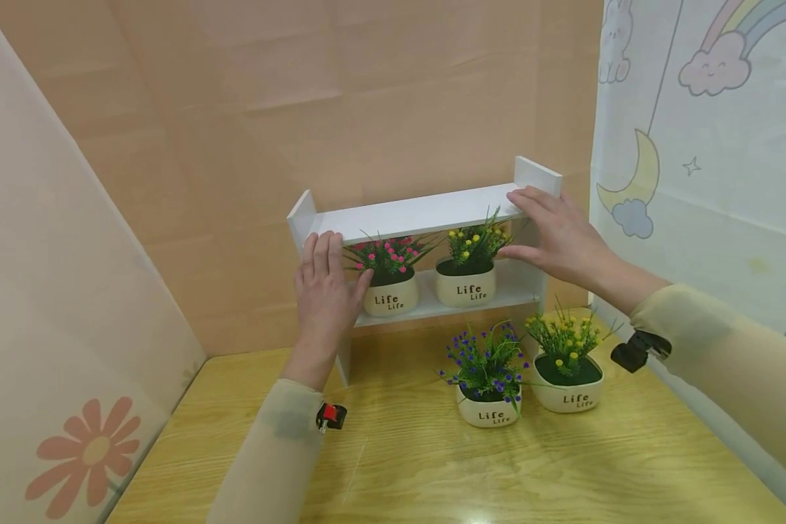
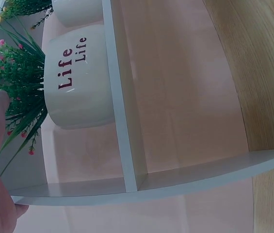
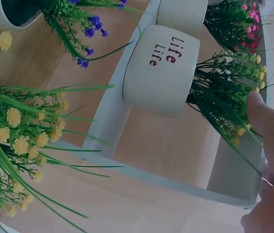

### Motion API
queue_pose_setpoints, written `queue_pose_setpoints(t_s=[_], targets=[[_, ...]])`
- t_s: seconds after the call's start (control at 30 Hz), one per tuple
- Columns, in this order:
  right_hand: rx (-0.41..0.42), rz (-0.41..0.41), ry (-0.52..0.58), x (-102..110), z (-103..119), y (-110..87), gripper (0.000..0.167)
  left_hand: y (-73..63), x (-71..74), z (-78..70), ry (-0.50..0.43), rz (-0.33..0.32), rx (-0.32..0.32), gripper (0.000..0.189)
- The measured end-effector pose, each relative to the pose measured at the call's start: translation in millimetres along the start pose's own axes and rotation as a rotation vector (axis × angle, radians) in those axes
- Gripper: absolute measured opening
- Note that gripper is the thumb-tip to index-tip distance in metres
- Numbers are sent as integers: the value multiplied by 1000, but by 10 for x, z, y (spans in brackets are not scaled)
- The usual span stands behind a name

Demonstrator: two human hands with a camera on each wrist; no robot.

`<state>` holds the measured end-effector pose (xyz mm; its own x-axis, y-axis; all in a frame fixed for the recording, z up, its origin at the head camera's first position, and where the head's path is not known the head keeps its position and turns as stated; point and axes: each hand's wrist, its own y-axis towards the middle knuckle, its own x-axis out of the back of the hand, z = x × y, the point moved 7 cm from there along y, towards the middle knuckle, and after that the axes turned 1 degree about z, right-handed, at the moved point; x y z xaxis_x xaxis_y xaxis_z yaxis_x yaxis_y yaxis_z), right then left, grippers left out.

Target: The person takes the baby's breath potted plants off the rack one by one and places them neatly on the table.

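A white two-tier shelf [image 1: 419, 212] stands on the wooden table. At its left end my left hand [image 1: 327, 295] holds the top board, fingers laid over the front edge and thumb hanging below. My right hand [image 1: 566, 236] holds the right end the same way, its thumb pointing in toward the plants. On the middle board sit two cream pots marked "Life": a pink-flowered plant [image 1: 391, 291] beside the left thumb, and a yellow-flowered plant [image 1: 466, 285] close to the right thumb. In the right wrist view that thumb overlaps the yellow flowers [image 3: 231, 73].
On the table in front of the shelf's right side stand a purple-flowered pot [image 1: 489, 407] and another yellow-flowered pot [image 1: 568, 389], side by side. A tan backdrop [image 1: 249, 145] rises behind, with printed panels at left and right [image 1: 714, 182]. The wooden table [image 1: 393, 466] reaches forward.
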<state>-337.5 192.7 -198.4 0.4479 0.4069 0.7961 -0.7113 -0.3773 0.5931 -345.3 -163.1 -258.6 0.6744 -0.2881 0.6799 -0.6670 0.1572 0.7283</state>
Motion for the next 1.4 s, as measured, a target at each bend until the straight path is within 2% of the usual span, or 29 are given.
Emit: queue_pose_setpoints(t_s=[0.2,0.5,0.67,0.87,1.2,1.4], targets=[[-18,28,41,-98,-80,43,95,-6,-16,13,-6,5,6,82],[-19,17,66,-168,-108,53,89,10,-18,2,-18,4,7,83],[-13,7,67,-197,-144,55,89,16,-11,-5,-18,-10,-2,83],[-3,2,53,-245,-190,53,94,23,-2,4,-46,11,1,83],[8,10,44,-304,-209,57,99,-8,135,-5,-132,64,13,88],[8,5,47,-293,-218,35,98,-139,232,-71,-203,26,-18,89]])
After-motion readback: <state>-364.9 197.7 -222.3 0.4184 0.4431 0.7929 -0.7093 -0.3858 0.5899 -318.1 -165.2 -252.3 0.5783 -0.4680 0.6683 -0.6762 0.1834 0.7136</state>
